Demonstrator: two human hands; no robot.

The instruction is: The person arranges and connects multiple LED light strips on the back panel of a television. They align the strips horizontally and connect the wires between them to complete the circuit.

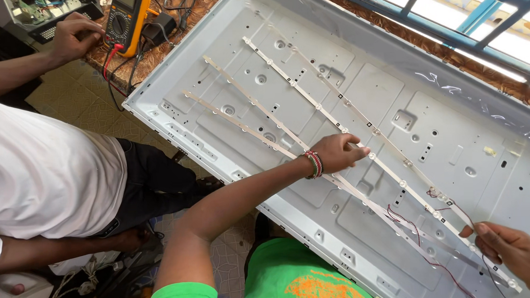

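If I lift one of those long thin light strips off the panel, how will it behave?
The strip is long and very thin, so it would probably sag and flex. It looks light, and its raised lenses seem fragile. The thin wires may tug.

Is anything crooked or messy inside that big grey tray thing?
Yes. The LED strips fan apart instead of lying parallel in the metal back panel, and thin red wires trail loose between the left hand and right hand.
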